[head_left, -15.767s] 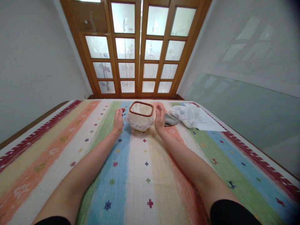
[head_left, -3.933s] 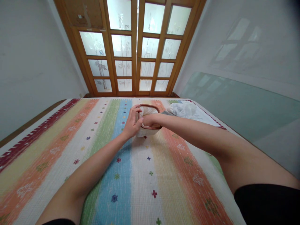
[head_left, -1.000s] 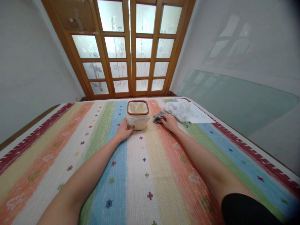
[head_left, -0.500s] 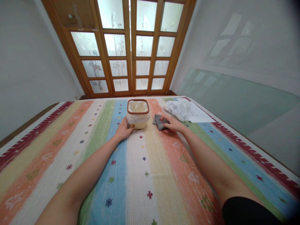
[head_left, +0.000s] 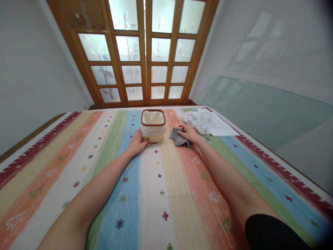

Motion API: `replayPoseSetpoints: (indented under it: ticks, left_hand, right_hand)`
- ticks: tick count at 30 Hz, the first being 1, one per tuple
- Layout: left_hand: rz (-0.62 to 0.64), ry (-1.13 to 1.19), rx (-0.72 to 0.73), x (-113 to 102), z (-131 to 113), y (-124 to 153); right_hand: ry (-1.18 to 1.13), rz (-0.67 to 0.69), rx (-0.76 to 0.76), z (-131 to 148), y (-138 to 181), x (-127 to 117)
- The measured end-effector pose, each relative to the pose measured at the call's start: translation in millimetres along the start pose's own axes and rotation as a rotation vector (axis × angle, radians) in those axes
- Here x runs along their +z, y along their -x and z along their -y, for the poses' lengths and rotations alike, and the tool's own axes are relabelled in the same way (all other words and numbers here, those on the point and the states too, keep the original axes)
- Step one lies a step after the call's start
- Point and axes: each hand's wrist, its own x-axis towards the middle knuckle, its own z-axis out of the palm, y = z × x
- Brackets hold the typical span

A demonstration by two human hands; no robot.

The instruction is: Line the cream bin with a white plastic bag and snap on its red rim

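Note:
A small cream bin (head_left: 155, 138) with a brown rim and a white plastic liner stands upright on the striped tablecloth. My left hand (head_left: 137, 143) holds its lower left side, thumb at the front and the other fingers partly hidden behind. To the right of the bin, a grey cloth (head_left: 179, 139) with zigzag edges lies crumpled on an orange stripe. My right hand (head_left: 189, 133) rests over the cloth's right part, fingers stretched out and apart, touching it from above.
Beyond my right hand, a crumpled white plastic bag (head_left: 199, 120) lies partly over a printed paper sheet (head_left: 222, 125). The striped tablecloth (head_left: 156, 194) covers the table. At the far end stand wooden glass-paned doors (head_left: 145, 69), and a glass panel (head_left: 249, 104) is along the right wall.
My right hand's fingers have loosened from a pinch and stretched out. The grey cloth has spread flatter on the table. My left hand and the bin stay put.

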Motion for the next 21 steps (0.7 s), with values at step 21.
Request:
replayPoseSetpoints:
  ticks: [21]
  left_hand:
    - [-0.483, -0.114, 0.072, -16.0, -39.1, 3.2]
  right_hand:
    - [-1.02, -0.084, 0.333, 92.4, 1.8, -3.0]
